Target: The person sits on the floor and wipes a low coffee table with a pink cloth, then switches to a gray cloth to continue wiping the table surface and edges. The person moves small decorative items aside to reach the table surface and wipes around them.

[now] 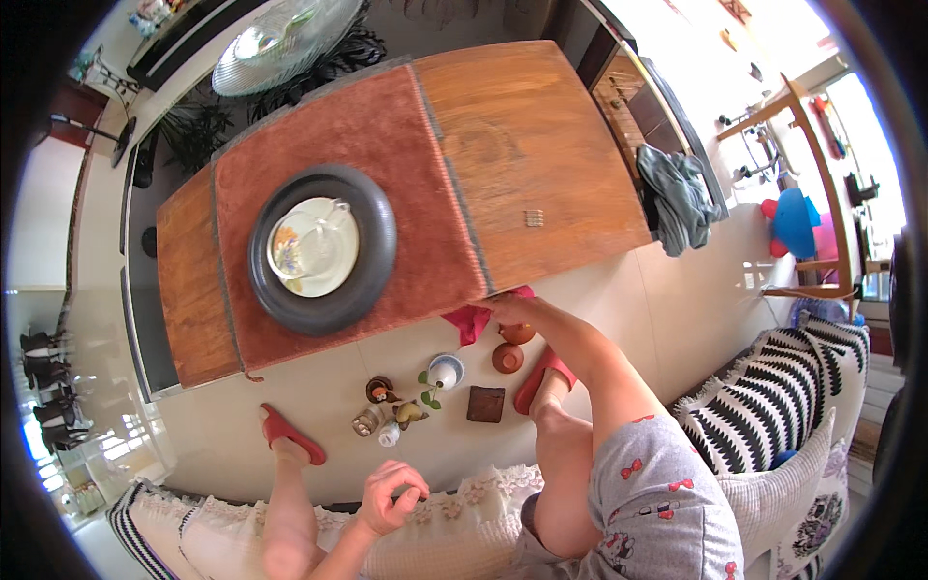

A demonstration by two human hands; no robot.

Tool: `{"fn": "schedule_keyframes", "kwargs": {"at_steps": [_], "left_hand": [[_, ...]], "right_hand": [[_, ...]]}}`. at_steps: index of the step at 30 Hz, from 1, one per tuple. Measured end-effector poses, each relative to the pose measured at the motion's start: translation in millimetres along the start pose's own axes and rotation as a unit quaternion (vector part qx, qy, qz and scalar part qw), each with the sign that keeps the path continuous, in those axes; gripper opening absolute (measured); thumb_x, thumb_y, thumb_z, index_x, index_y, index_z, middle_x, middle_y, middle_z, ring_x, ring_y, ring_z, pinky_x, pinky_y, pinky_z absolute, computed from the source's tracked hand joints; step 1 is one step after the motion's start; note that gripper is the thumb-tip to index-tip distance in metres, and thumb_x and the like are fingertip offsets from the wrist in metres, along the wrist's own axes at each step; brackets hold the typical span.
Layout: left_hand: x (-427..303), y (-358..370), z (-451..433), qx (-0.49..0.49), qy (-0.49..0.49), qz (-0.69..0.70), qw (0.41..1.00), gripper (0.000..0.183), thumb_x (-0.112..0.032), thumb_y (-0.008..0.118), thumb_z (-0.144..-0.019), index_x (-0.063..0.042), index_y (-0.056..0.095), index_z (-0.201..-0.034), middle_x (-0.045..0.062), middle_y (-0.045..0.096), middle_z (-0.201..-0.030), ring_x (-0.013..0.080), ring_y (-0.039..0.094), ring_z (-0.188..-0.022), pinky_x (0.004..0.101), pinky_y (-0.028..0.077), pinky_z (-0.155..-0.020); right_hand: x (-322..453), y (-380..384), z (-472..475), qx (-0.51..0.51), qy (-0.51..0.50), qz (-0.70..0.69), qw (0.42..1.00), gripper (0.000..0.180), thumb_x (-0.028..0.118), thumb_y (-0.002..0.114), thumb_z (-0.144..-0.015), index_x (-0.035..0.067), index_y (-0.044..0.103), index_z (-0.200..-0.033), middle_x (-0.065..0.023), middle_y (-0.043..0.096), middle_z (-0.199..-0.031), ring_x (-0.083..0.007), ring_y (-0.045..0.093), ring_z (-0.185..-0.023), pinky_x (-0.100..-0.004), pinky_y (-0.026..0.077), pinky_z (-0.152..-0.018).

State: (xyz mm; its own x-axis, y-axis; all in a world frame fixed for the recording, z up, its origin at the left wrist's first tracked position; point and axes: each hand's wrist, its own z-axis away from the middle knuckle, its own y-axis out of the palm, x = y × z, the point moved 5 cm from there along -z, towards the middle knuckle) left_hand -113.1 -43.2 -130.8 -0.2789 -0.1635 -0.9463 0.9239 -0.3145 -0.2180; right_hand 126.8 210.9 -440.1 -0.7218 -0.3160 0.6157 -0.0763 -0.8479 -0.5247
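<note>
At the wooden table's (pixel 536 145) near edge, my right hand (pixel 511 309) grips a magenta cloth (pixel 470 325), which hangs below the edge; its fingertips are partly hidden. My left hand (pixel 391 496) is held above the sofa edge, with fingers loosely curled, thumb apart and nothing visible in it. Under my right hand, a brown clay pot (pixel 518 333) and a small clay cup (pixel 507 358) stand on the floor. Nearby are a white vase (pixel 444 372) with a leafy sprig, a dark brown square block (pixel 486 404), and small ornaments (pixel 389 433).
A rust-coloured runner (pixel 449 254) covers part of the table and bears a dark round tray (pixel 377 246) with a flowered plate (pixel 330 279) and glass pot. Grey cloth (pixel 678 199) hangs at the table's right end. Striped cushions (pixel 754 406) lie on the sofa at right.
</note>
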Motion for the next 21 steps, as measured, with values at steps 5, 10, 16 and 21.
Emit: {"fn": "schedule_keyframes", "kwargs": {"at_steps": [5,10,16,21], "left_hand": [[-40.6,32.4,-8.0,-0.04,-0.008,0.08,0.996,0.025,-0.026,0.059,-0.092,-0.005,0.064,-0.078,0.007,0.071,-0.078,0.025,0.067,-0.079,0.036,0.05,-0.08],[-50.4,46.6,-12.6,-0.059,-0.012,0.108,0.992,0.034,-0.031,0.053,-0.099,-0.004,0.063,-0.08,0.008,0.072,-0.078,0.025,0.068,-0.077,0.0383,0.051,-0.082],[-55.8,73.4,-14.2,-0.096,-0.048,0.137,0.985,0.039,-0.035,0.046,-0.103,-0.005,0.058,-0.082,0.013,0.07,-0.073,0.0268,0.068,-0.071,0.0418,0.049,-0.083],[-66.8,100.7,-29.8,-0.106,-0.068,0.155,0.98,0.04,-0.036,0.044,-0.103,-0.005,0.057,-0.083,0.014,0.069,-0.072,0.0276,0.068,-0.071,0.0432,0.048,-0.083]], "right_hand": [[-53.5,-13.9,26.8,-0.011,0.027,-0.057,0.998,0.06,0.007,0.05,-0.092,0.031,0.05,-0.148,-0.0061,0.047,-0.154,-0.0315,0.042,-0.142,-0.0341,0.031,-0.118],[-131.6,-14.9,63.2,-0.105,-0.044,-0.003,0.993,0.06,0.008,0.055,-0.09,0.029,0.052,-0.146,-0.0104,0.052,-0.149,-0.0318,0.049,-0.136,-0.0372,0.039,-0.113],[-203.9,-51.2,139.3,-0.165,0.061,0.015,0.984,0.065,0.005,0.056,-0.086,0.033,0.054,-0.144,-0.0152,0.059,-0.139,-0.0323,0.055,-0.13,-0.0397,0.043,-0.107],[-280.1,-46.0,160.3,-0.264,0.094,0.072,0.957,0.051,0.004,0.059,-0.085,0.023,0.065,-0.132,-0.0134,0.071,-0.114,-0.0352,0.066,-0.11,-0.0425,0.051,-0.095]]}}
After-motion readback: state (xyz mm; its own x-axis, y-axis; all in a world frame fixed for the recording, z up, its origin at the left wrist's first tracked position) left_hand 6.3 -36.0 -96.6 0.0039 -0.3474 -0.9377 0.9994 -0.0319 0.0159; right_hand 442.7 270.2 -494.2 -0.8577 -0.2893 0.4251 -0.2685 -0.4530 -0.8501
